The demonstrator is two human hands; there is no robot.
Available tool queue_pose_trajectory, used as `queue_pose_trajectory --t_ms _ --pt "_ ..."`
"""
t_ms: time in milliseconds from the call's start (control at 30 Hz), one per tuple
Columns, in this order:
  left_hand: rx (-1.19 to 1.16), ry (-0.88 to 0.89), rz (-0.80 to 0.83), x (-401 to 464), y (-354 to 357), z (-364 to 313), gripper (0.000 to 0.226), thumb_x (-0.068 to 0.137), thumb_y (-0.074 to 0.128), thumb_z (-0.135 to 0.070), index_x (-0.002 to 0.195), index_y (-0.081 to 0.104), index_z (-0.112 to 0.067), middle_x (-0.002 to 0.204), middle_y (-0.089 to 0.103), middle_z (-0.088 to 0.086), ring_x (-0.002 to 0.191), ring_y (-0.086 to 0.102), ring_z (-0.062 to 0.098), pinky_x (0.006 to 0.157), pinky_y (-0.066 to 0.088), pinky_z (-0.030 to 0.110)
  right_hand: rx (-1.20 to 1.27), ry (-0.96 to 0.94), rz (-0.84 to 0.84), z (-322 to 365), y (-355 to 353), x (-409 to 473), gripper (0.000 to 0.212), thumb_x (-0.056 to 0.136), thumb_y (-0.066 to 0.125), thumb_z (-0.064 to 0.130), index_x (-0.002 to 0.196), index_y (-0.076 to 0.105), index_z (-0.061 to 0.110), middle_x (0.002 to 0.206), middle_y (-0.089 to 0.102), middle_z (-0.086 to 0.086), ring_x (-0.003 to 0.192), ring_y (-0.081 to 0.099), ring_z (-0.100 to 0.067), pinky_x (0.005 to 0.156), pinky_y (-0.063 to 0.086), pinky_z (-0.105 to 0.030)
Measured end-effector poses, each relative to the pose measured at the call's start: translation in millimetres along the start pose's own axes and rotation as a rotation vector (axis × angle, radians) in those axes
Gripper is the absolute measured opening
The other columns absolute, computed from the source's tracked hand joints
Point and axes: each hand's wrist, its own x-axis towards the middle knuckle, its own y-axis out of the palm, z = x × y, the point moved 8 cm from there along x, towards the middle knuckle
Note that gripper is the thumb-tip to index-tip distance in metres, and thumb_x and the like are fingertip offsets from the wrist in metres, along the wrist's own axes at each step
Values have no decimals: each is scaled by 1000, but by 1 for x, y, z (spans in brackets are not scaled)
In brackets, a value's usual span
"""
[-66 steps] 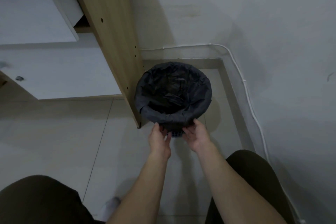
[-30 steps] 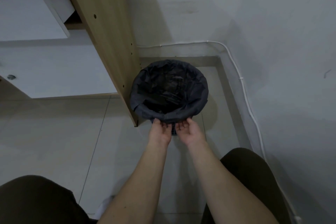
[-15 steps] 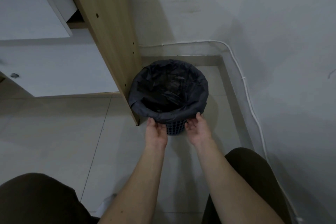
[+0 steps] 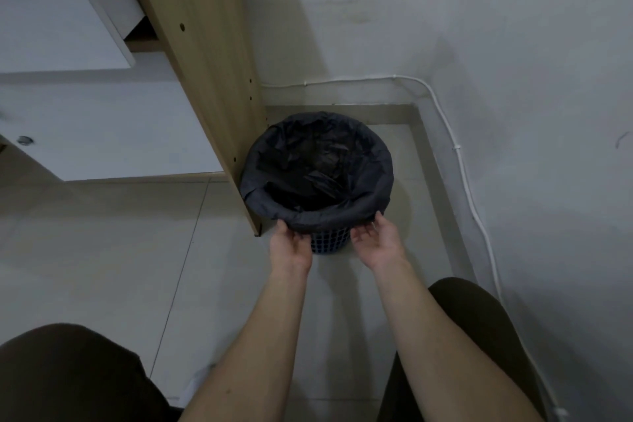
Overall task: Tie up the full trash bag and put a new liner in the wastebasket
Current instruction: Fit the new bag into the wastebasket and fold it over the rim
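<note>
Pale tiled floor (image 4: pixel 102 250), thin grout lines. Blue mesh wastebasket (image 4: pixel 329 242) w/ black liner (image 4: pixel 318 175) stands on it in the corner, just beside the wooden cabinet panel (image 4: pixel 219 113), which also rests on the floor. Near bottom edge, pale blurred patch, poss. a foot.

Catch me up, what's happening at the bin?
A person crouches over a blue mesh wastebasket in the corner beside a wooden cabinet panel. A black liner is folded over its rim. The left hand and right hand are at the liner's near edge, fingers open, with no clear grip.
</note>
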Motion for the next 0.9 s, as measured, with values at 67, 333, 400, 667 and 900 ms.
queue_pose_trajectory --t_ms 67,333,400,667,900 --pt "39 13 -14 3 -1 -1 44 110 30 -24 147 42 -4 146 50 16 136 47 32 103 43 40 43 11 4 -2 3 3 23 106 47 24 118 59 10 118 63 -8 95 61 -19 81 46 -32" --pt "-8 70 86 -8 -2 -3 45 94 27 10 121 59 -6 116 64 15 102 62 26 111 40 37 -69 -116 -11 -6 8 -17 20 99 51 16 114 63 11 105 67 -6 92 62 -17 86 47 -29" --pt "61 83 131 -8 -5 -1 49 97 29 14 136 51 -4 131 58 17 104 61 22 110 39 34 -133 -168 31 -10 7 -24 20 96 50 13 109 65 16 100 69 -2 90 63 -15 80 45 -27" --pt "294 31 46 2 -5 -3 40 106 29 5 140 48 -5 132 55 11 120 54 25 104 42 30 -200 -180 28 -15 3 -17 29 103 45 4 110 64 25 98 68 -2 80 61 -14 72 45 -27" --pt "306 -75 -123 10 -8 6 38 107 29 -4 128 55 -23 103 61 1 74 53 9 71 41 26 -111 -27 -26 -19 14 -7 36 102 39 6 127 57 25 99 65 -3 87 59 -16 75 43 -29"
